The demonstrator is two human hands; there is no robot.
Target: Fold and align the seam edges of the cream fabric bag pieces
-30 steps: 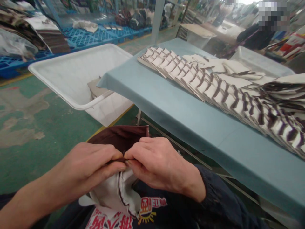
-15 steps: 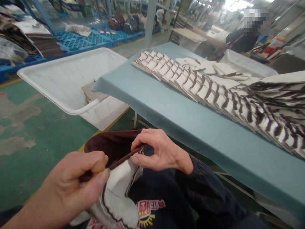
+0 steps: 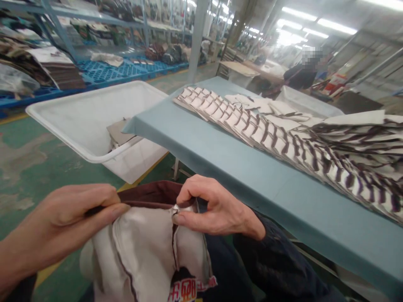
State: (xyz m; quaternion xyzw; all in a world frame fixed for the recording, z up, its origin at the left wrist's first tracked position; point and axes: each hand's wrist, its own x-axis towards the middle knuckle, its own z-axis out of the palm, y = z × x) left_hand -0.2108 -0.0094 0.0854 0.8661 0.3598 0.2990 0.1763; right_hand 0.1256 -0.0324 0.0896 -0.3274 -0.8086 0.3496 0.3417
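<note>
Between my hands is a sewn fabric piece [image 3: 145, 239], off-white on the near side with dark brown seam edges. Its brown side [image 3: 154, 191] shows behind the top edge. My left hand [image 3: 72, 222] is closed on the upper left of that edge, thumb on the near side. My right hand [image 3: 214, 205] pinches the edge at a seam farther right, thumb and forefinger together. The rest of the cloth hangs down over my dark clothing, partly covering a printed design [image 3: 189, 289].
A blue-covered table [image 3: 245, 167] lies ahead and right, bearing a long row of overlapping white-and-brown pieces [image 3: 267, 130]. A white plastic bin [image 3: 85, 155] with folded pieces inside stands left of it. Blue pallets [image 3: 103, 73] hold stacks behind. Another person [image 3: 302, 73] is far back.
The fabric is spread wider, with more off-white cloth showing. My left hand has moved left, still gripping the edge. The view has tilted up slightly.
</note>
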